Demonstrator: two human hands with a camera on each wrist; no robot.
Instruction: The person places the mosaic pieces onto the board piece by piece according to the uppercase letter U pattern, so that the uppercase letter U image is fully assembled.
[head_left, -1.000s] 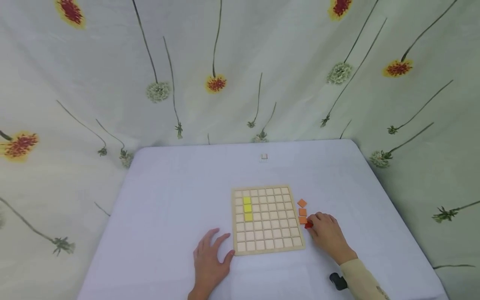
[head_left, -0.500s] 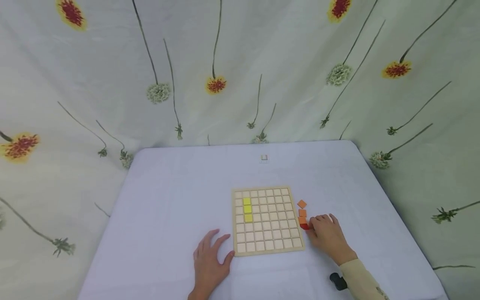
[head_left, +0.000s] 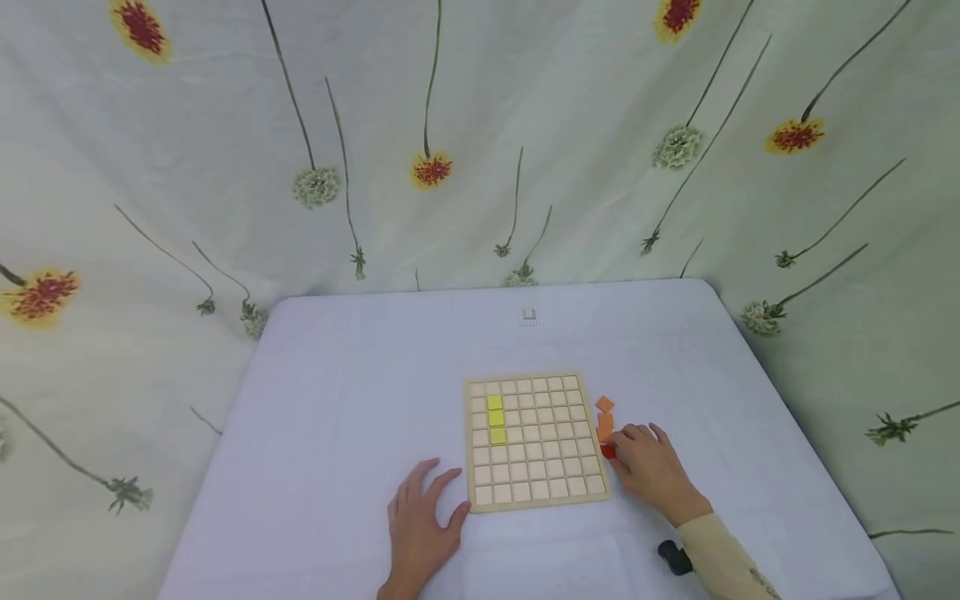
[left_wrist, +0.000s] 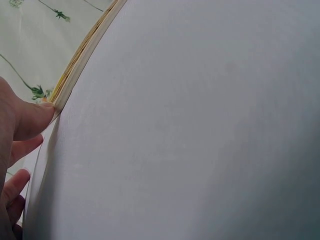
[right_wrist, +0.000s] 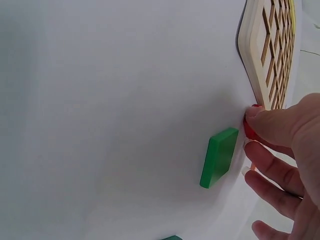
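A wooden grid board (head_left: 538,503) lies on the white cloth, with three yellow tiles (head_left: 497,418) stacked in one column near its left side. My right hand (head_left: 651,468) pinches a red tile (head_left: 608,452) beside the board's right edge. In the right wrist view the thumb lies on that red tile (right_wrist: 249,131), close to the board's corner. Several orange tiles (head_left: 604,404) form a short line just beyond it. My left hand (head_left: 422,521) rests with spread fingers at the board's lower left corner. Its thumb touches the board's edge (left_wrist: 64,92) in the left wrist view.
A green tile (right_wrist: 219,157) lies near the right fingers, and part of a darker green piece (right_wrist: 172,238) shows below. A small card with a coloured pattern (head_left: 529,316) sits behind the board. A black object (head_left: 675,557) is by the right sleeve.
My right hand has shifted the red tile slightly left, toward the board's edge. The nearest orange tiles have moved slightly away from me and sit closer together. The left hand stays put.
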